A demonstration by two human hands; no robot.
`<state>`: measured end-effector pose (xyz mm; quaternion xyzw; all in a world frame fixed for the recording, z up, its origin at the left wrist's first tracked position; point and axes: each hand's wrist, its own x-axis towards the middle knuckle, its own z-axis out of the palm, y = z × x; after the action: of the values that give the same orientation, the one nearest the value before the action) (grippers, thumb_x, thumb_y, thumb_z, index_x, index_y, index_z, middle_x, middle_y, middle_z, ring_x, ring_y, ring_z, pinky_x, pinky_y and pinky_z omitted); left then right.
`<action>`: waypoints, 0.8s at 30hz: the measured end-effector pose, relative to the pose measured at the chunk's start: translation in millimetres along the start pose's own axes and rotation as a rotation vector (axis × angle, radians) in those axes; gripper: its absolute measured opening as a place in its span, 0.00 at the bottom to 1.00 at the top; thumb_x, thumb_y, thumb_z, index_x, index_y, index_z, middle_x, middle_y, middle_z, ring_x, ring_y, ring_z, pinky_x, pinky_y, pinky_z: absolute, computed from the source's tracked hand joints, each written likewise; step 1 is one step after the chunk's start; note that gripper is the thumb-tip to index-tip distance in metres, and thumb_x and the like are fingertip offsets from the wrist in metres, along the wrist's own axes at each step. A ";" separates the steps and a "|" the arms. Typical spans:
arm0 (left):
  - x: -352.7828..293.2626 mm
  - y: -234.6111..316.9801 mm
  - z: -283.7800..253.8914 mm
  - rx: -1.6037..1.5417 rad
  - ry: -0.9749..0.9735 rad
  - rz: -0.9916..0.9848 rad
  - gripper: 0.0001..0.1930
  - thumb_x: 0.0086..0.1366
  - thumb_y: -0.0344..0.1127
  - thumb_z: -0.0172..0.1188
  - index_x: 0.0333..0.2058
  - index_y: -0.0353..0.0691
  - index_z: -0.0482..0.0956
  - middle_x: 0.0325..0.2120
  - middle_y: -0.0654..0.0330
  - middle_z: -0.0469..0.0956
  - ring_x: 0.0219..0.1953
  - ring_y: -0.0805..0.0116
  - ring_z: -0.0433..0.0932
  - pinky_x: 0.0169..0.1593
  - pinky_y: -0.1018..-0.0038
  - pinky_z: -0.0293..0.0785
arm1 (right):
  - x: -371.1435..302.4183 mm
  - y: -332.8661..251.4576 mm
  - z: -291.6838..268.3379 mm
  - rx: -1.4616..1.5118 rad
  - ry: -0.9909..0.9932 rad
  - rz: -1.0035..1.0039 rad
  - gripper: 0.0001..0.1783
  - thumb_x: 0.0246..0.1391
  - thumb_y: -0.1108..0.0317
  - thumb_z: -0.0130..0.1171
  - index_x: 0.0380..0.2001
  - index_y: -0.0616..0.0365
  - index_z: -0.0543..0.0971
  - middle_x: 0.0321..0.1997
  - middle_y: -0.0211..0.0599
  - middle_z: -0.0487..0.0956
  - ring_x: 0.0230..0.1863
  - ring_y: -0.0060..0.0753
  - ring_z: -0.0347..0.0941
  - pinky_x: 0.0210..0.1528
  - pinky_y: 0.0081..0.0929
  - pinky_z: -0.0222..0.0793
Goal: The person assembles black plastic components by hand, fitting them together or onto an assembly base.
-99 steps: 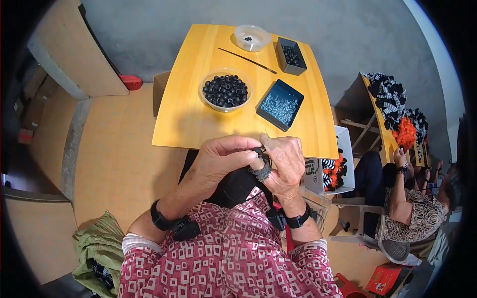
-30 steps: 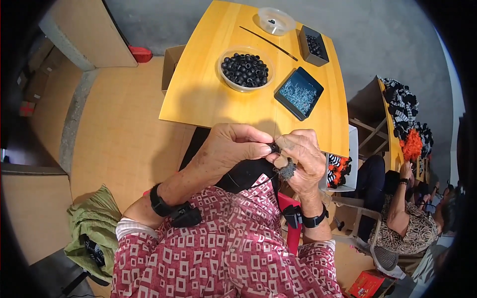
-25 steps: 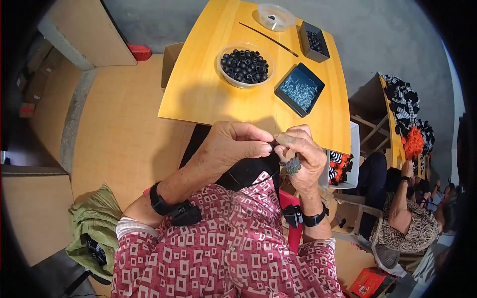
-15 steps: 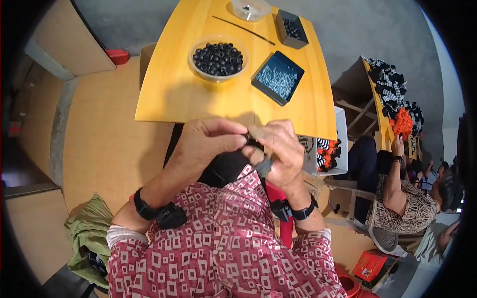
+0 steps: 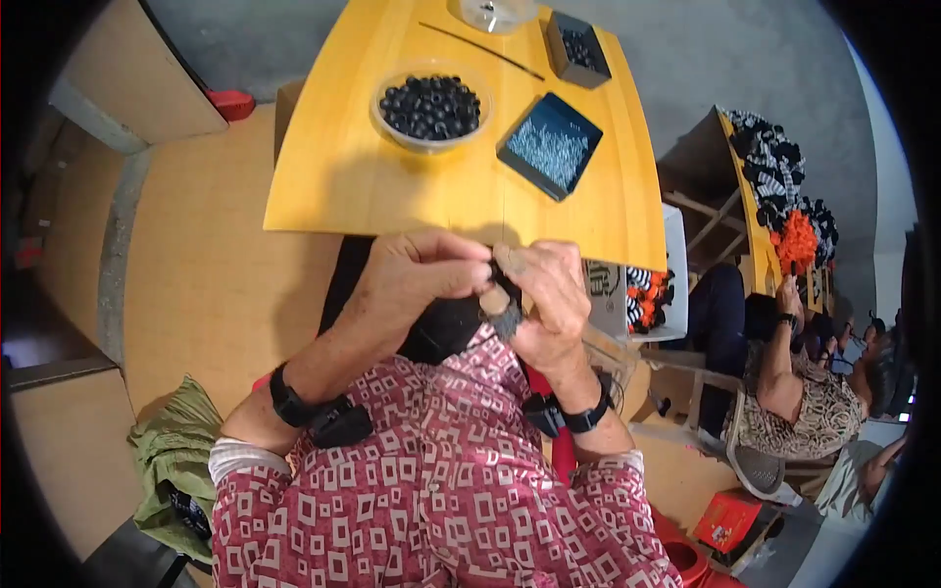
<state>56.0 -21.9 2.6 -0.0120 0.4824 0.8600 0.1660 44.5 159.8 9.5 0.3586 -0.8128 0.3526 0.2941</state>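
**Both hands pinched on one small dark part, close to the body**

While the yellow table [image 5: 392,186] lies ahead of the person, both hands work below its near edge, over the lap. The left hand [image 5: 417,284] is curled, its fingertips [image 5: 475,279] closed against the small dark part [image 5: 502,316]. The right hand [image 5: 549,294] grips the same part from the other side, thumb and fingers pinched on it. The part sits between the two hands, just beside a dark cloth [image 5: 441,328] on the lap (exact shape of the part too small to tell).

On the table, well apart from the hands:
- clear bowl [image 5: 384,116] full of black round pieces [image 5: 431,106], left of centre;
- dark square tray [image 5: 518,162] holding fine pale bits, just right of the bowl;
- small dark box [image 5: 559,54] with dark pieces, at the far right corner;
- thin dark stick [image 5: 480,51] lying between bowl and box;
- round clear dish [image 5: 490,15], at the far edge.

Each wrist carries a black band. At right, another person [image 5: 794,402] sits near shelves of black, white and orange goods [image 5: 784,196].
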 end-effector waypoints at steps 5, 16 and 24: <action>0.9 -1.0 0.0 0.010 0.003 -0.046 0.09 0.57 0.27 0.65 0.37 0.32 0.81 0.30 0.61 0.81 0.32 0.78 0.77 0.37 0.84 0.74 | -2.1 1.0 1.0 0.038 0.004 0.048 0.18 0.37 0.70 0.71 0.35 0.63 0.80 0.33 0.39 0.80 0.34 0.40 0.74 0.40 0.33 0.69; -1.9 2.3 3.0 0.017 0.005 -0.098 0.12 0.61 0.33 0.63 0.41 0.33 0.81 0.31 0.63 0.80 0.33 0.80 0.78 0.39 0.85 0.76 | -5.8 2.9 1.4 0.061 -0.001 0.081 0.16 0.38 0.70 0.72 0.33 0.60 0.79 0.35 0.39 0.81 0.36 0.41 0.75 0.39 0.32 0.70; -3.3 3.6 2.7 0.099 -0.054 -0.024 0.10 0.60 0.31 0.63 0.40 0.32 0.81 0.30 0.64 0.80 0.32 0.81 0.76 0.37 0.84 0.73 | -7.0 4.6 1.0 0.140 0.007 0.076 0.16 0.38 0.71 0.72 0.33 0.59 0.79 0.34 0.39 0.81 0.37 0.40 0.75 0.39 0.32 0.71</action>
<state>58.4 -22.3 7.6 0.0139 0.5196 0.8330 0.1895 44.7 163.9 2.1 0.3460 -0.7982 0.4206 0.2575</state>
